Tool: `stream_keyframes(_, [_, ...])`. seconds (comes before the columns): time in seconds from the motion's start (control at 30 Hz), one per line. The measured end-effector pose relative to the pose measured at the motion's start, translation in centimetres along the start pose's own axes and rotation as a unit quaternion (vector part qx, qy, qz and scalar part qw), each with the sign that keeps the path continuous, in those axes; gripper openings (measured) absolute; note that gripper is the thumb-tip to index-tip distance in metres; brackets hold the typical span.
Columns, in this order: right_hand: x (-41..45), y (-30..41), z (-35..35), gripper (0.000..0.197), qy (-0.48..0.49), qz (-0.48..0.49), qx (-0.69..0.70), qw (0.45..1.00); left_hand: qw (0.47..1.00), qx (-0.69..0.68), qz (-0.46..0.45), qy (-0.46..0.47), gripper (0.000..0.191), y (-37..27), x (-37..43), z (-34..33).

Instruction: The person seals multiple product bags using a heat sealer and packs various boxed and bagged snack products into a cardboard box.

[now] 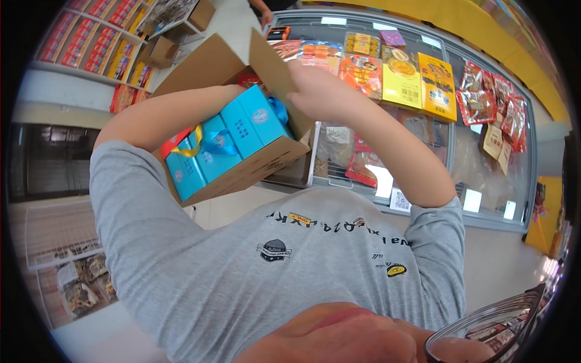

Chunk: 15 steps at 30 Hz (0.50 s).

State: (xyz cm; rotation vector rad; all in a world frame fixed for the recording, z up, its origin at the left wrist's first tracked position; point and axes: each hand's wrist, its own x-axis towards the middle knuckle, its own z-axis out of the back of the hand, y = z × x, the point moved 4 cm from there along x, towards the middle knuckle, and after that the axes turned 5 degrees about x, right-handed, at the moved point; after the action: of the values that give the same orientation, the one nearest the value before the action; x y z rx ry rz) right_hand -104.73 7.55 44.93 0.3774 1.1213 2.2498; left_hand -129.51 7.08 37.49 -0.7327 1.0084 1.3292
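Note:
An open cardboard box (254,174) stands tilted before me, with its flaps up. Several blue gift boxes (254,120) with pale print lie in it, with a yellow ribbon (193,143) and blue ribbons (218,144) on top. Something red shows at the box's left end, and another red item (249,80) near the back. My left forearm reaches over the box's left side; the hand itself is hidden behind the blue boxes. My right hand (313,90) is closed at the edge of the right-hand flap (272,72), its thumb against the cardboard and its other fingers partly hidden.
A glass-topped freezer (485,190) at the right bears yellow food boxes (438,86), flat packs and red foil packets (476,106). Shelves (81,75) of red and yellow packs stand at the upper left. Another person's hand (267,17) is at the freezer's far edge. Wire baskets are at the lower left.

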Motion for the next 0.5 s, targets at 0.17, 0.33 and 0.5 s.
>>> stream_keyframes(0.17, [0.0,0.8,-0.8,0.041,0.013,0.050,0.000,0.999,0.930,-0.362,-0.025,0.055,0.062,-0.5,-1.9,-1.0])
stream_keyframes(0.33, [-0.6,-0.6,-0.8,0.041,-0.025,0.026,0.029,0.999,0.827,-0.555,-0.039,0.079,0.071,1.6,-1.8,-2.9])
stream_keyframes(0.5, [-0.1,-2.1,-0.3,0.045,-0.042,0.054,0.037,0.997,0.869,-0.486,-0.055,0.075,0.051,1.6,-0.8,-1.6])
